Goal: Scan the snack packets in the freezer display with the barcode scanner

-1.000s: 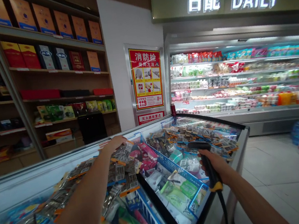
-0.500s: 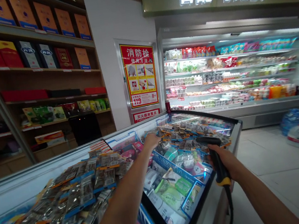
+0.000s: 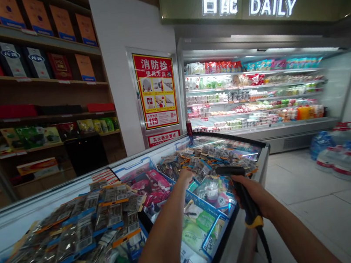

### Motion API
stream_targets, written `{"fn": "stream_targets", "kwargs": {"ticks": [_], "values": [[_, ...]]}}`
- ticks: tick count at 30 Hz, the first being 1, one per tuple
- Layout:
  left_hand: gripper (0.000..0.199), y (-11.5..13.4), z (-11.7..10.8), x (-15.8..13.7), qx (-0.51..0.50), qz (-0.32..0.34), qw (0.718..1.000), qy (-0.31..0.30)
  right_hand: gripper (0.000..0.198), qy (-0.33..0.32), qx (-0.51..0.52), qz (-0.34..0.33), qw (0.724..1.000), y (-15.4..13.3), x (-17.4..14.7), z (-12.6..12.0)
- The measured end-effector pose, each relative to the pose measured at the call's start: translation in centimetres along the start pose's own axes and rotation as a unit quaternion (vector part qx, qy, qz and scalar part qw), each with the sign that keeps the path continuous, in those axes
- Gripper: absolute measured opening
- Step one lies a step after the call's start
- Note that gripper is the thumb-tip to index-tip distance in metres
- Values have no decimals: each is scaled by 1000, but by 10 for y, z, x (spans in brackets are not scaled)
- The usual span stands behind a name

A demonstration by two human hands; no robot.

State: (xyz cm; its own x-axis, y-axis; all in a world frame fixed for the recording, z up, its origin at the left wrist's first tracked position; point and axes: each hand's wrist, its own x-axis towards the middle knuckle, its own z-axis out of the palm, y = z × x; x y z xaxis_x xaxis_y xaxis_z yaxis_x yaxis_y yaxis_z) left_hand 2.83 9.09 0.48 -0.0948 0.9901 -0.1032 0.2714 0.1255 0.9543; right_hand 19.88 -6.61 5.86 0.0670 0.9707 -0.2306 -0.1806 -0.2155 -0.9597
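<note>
"What's in the grip?"

"The right hand (image 3: 254, 193) is wrapped round the handle of a black scanner (image 3: 248, 204), clamped on it, with its head pointing left over the freezer (image 3: 8, 224). The cable (image 3: 266, 247) drops from the handle's lower end."

"And the left hand (image 3: 186, 175)?"

"Stretched far out, at the near edge of the far heap of flat packets (image 3: 210, 158). I can't tell whether its fingers are apart or together, or pinching a packet."

"How far along does it look?"

"Mid-handling, I'd judge. The scanner is in hand and the left arm is out at the packets; that much is done. Whether any packet has been read doesn't show. Both heaps lie loose, so I'd call them unsorted."

"Both? Count for me."

"Two heaps: that far one and a larger one on the left (image 3: 86, 219). The packets overlap too much to number. One scanner, one cable."

"Further out?"

"Pink bags (image 3: 157, 184) between the heaps, several, uncounted. Green bags (image 3: 195, 234) nearer, beside a blue basket wall (image 3: 207, 202); the number of baskets isn't plain. Beyond the freezer, one large red poster (image 3: 157, 89), and at the right, bottles (image 3: 336, 147) crowded on the floor."
</note>
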Motion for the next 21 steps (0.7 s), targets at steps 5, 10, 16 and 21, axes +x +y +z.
{"fn": "stream_targets", "kwargs": {"ticks": [5,10,16,21], "values": [[25,-16,-53,-12,-114,-27,993,29,22,-80,22,28,996,-1,-10,33],[30,-31,-78,-18,-203,-28,978,44,23,-114,7,36,993,-3,-21,58],[32,-39,-80,-16,-299,-31,953,40,25,-103,-28,43,993,0,-24,64],[28,-38,-79,-15,-337,-28,940,45,23,-110,-28,47,992,-3,-27,61]]}}
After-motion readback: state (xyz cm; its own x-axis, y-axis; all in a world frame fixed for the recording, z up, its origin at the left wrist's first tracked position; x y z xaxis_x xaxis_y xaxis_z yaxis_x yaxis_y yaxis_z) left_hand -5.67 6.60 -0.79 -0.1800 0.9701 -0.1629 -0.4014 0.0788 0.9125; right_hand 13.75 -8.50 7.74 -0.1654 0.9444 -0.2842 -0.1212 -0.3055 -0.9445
